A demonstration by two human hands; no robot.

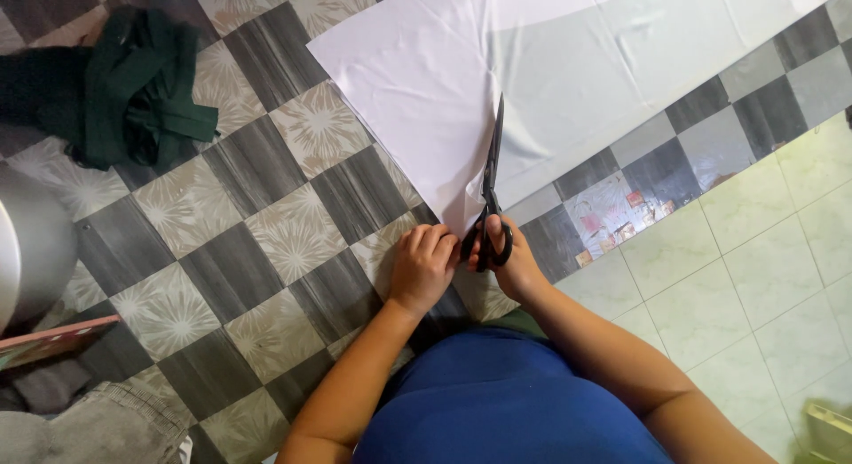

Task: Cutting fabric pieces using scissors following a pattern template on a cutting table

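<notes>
Person crouched over a checkered grey-and-cream patterned floor mat [266,242], arms reaching toward 12 o'clock.

Right hand [508,255]: fingers and thumb threaded through the loops of long black-handled metal scissors [491,193], gripping them. Blades point toward 12 o'clock and lie on a large sheet of plain white fabric [497,82]; they look nearly closed, laid along the cloth close to a faint fold line. Handles sit just past the cloth's near corner.

Left hand [422,267]: curled loosely, knuckles up, at 9 o'clock of the scissors and just beside them. Fingertips rest at the near point of the white fabric; whether they pinch the edge or only press it down, I cannot tell.

White fabric: spread flat on the mat, filling the field from 12 to 2 o'clock, its near corner narrowing to a point at the hands. Part of it lies in brighter light.

Around: a crumpled heap of dark green cloth [124,87] at 10 o'clock, well apart from the hands. A rounded silver metal vessel [31,242] at 9 o'clock at the frame edge. Pale green glazed floor tiles [763,269] at 4 o'clock beyond the mat's edge. The person's blue garment [506,402] fills 6 o'clock.
</notes>
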